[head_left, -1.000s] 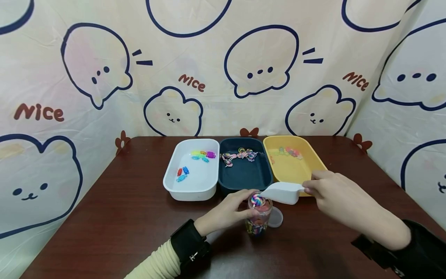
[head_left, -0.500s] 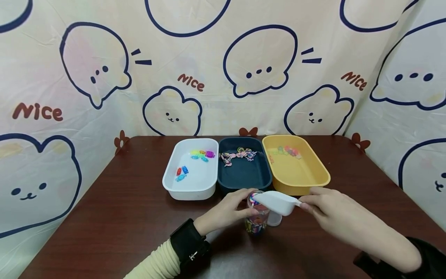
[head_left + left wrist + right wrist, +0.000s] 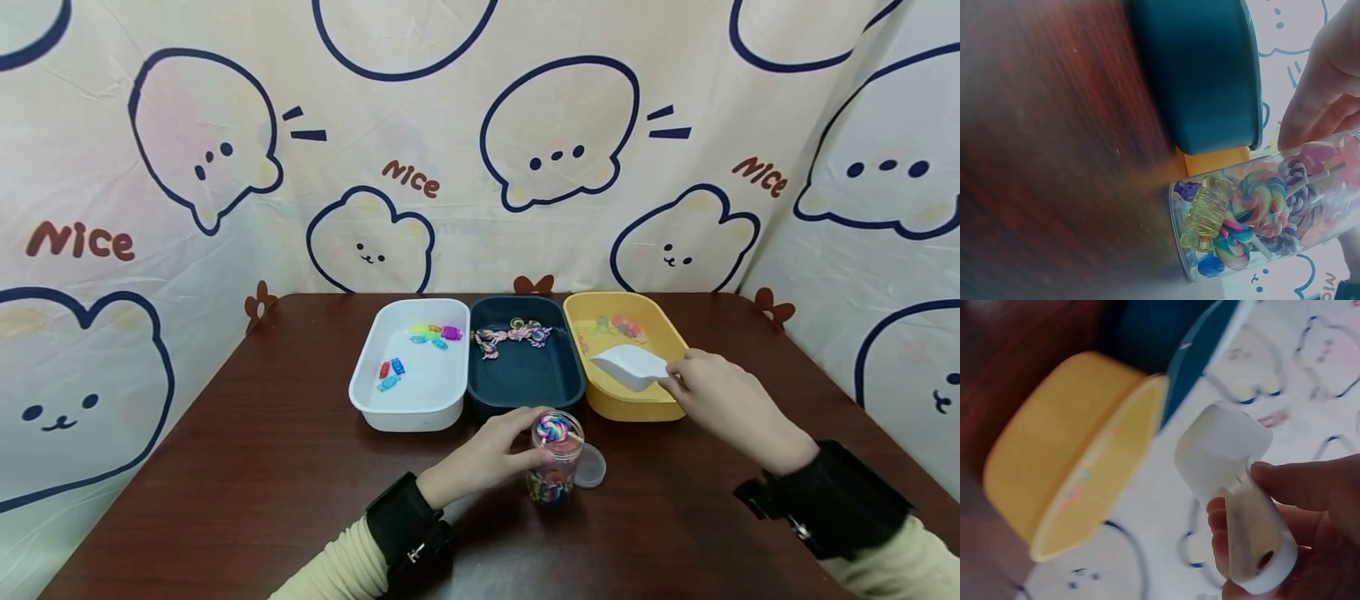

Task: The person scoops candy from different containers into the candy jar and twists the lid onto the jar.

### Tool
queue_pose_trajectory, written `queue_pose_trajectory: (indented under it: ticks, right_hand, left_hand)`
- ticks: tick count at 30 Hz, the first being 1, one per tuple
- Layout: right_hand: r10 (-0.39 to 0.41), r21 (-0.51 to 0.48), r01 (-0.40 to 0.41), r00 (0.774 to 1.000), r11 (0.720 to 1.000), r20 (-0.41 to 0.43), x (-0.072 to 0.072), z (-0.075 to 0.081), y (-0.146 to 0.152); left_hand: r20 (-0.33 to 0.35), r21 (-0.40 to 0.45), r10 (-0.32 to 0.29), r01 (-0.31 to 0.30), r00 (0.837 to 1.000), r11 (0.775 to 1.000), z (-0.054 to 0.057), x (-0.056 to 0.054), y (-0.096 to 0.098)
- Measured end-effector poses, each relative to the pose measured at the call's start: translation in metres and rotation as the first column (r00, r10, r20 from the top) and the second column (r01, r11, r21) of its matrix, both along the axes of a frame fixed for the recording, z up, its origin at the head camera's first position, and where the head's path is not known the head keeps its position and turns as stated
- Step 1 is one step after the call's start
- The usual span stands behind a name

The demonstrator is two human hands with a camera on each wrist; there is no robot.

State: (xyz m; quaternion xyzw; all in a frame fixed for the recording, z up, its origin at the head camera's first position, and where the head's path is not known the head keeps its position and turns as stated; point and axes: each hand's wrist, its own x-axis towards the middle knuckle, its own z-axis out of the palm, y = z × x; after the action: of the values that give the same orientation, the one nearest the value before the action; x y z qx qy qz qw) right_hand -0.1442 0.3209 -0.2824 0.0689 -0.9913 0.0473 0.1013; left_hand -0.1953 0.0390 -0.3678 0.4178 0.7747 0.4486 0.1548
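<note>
My left hand (image 3: 487,454) grips a clear jar (image 3: 553,471) standing on the table, its fingers round the upper side. Candies fill the jar; a swirl lollipop (image 3: 553,429) lies at its open mouth. Through the wall in the left wrist view show a yellow wrapped candy (image 3: 1207,209) and striped lollipops (image 3: 1260,197). My right hand (image 3: 738,408) holds a white scoop (image 3: 632,365) by its handle, above the near part of the yellow bin (image 3: 637,408). In the right wrist view the thumb and fingers wrap the scoop's handle (image 3: 1257,544).
A white bin (image 3: 408,421) with several wrapped candies, a dark blue bin (image 3: 528,379) with lollipops and the yellow bin stand in a row behind the jar. Pale candies (image 3: 622,325) lie in the yellow bin. A clear lid (image 3: 591,467) rests right of the jar.
The scoop was tipped over the jar's mouth half a second ago; my right hand has since carried it up and back over the yellow bin. My left hand and the jar stay put.
</note>
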Motion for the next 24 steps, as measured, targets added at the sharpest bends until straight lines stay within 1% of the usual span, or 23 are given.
queue_pose_trajectory:
  ticks: [3,5,7,10,15,20,24]
  right_hand:
    - [-0.036,-0.040,0.038,0.998,0.998,0.060,-0.020,-0.009,0.008]
    - [-0.054,-0.069,0.061,0.994,0.996,0.099,-0.031,-0.016,0.012]
    - [-0.066,-0.092,0.080,0.987,0.993,0.144,-0.040,-0.022,0.014]
    - [-0.067,-0.106,0.089,0.979,0.990,0.193,-0.049,-0.030,0.015]
    - [-0.058,-0.088,0.081,0.969,0.993,0.240,-0.056,-0.039,0.014]
    - [-0.061,-0.068,0.080,0.968,0.994,0.243,-0.055,-0.041,0.013]
    - [-0.069,-0.053,0.082,0.974,0.995,0.217,-0.053,-0.042,0.013]
  left_hand:
    - [0.000,-0.002,0.005,-0.005,1.000,1.000,0.000,0.000,0.000]
    - [0.014,-0.004,0.010,-0.010,1.000,1.000,-0.001,0.001,0.000]
    - [0.017,-0.002,0.010,-0.010,1.000,1.000,-0.001,0.001,0.001]
    - [0.027,-0.002,0.011,-0.011,1.000,1.000,-0.002,0.001,0.001]
    - [0.033,-0.015,0.023,-0.023,0.999,1.000,-0.003,0.001,0.003]
    - [0.039,-0.016,0.032,-0.032,0.999,0.999,-0.003,0.000,0.002]
    - [0.035,-0.008,0.035,-0.035,0.999,0.999,-0.003,-0.001,0.001]
